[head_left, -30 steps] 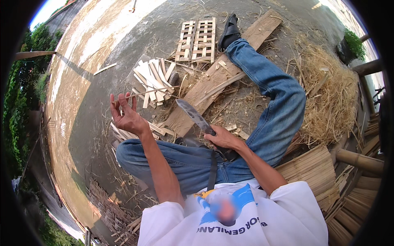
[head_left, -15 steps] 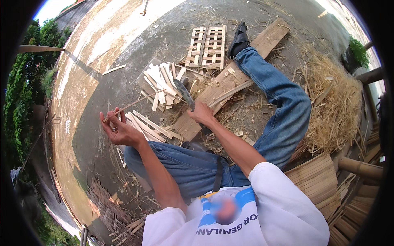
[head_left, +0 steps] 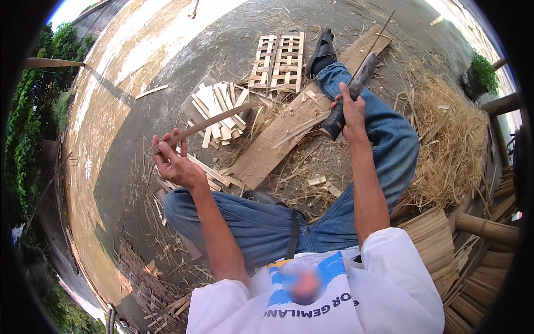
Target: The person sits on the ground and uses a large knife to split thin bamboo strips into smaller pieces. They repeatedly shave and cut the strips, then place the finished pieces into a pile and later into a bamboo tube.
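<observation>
My left hand (head_left: pixel 182 167) pinches one end of a flat brown bamboo strip (head_left: pixel 217 120), which slants up to the right over a pile of pale strips (head_left: pixel 214 108). Over my bent right knee, my right hand (head_left: pixel 354 114) is wrapped round the dark handle of a broad-bladed knife (head_left: pixel 364 73), its blade pointing up and away. Beside the blade runs a long thin dark strip (head_left: pixel 385 32), its lower end hidden near my right fingers. Below both hands a wooden plank (head_left: pixel 267 150) lies diagonally on the ground, with a split pale piece on it.
A woven slatted panel (head_left: pixel 276 62) lies beyond the pile, by my sandalled foot (head_left: pixel 322 53). A heap of straw-like shavings (head_left: pixel 448 145) stands on the right. Bamboo poles and slats (head_left: pixel 484 228) fill the lower right. Woven scraps (head_left: pixel 147 284) lie at the lower left.
My right hand has swung up and right with the knife, away from the strip in my left hand. A thin strip now shows beside the blade. The left-hand strip now shows its flat face.
</observation>
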### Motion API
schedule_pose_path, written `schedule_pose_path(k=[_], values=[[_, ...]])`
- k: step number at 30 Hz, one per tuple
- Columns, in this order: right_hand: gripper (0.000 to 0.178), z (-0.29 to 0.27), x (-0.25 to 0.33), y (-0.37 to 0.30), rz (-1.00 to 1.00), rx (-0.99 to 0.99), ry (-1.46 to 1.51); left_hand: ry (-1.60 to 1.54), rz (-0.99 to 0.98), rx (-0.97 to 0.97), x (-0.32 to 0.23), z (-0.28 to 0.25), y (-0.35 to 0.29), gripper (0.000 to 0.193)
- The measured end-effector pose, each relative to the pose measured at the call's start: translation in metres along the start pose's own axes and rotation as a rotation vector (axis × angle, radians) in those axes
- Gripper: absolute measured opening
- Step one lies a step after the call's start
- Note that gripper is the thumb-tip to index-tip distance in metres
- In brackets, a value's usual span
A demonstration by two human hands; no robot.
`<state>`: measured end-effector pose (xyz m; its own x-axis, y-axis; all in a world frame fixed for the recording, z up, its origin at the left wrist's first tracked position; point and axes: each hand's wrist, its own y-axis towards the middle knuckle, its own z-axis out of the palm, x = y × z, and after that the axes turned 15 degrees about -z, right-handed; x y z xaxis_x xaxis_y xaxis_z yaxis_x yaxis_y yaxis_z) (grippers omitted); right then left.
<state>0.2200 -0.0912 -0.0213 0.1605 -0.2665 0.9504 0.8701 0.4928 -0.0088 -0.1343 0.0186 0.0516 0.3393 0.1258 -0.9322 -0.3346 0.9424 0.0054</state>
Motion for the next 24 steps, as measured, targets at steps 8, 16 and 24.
schedule_pose_path(k=[8, 16, 24], values=[[0.049, -0.013, 0.013, -0.05, -0.412, 0.178, -0.331, 0.179, -0.177, 0.217, 0.057, 0.022, -0.006, 0.027], [0.07, 0.013, -0.059, -0.181, 0.225, 0.864, -0.461, 0.289, -0.122, 0.211, 0.054, 0.017, -0.01, 0.02], [0.054, 0.068, -0.025, -0.196, -0.17, 0.92, -0.302, 0.399, -0.021, 0.227, 0.057, 0.019, -0.015, 0.02]])
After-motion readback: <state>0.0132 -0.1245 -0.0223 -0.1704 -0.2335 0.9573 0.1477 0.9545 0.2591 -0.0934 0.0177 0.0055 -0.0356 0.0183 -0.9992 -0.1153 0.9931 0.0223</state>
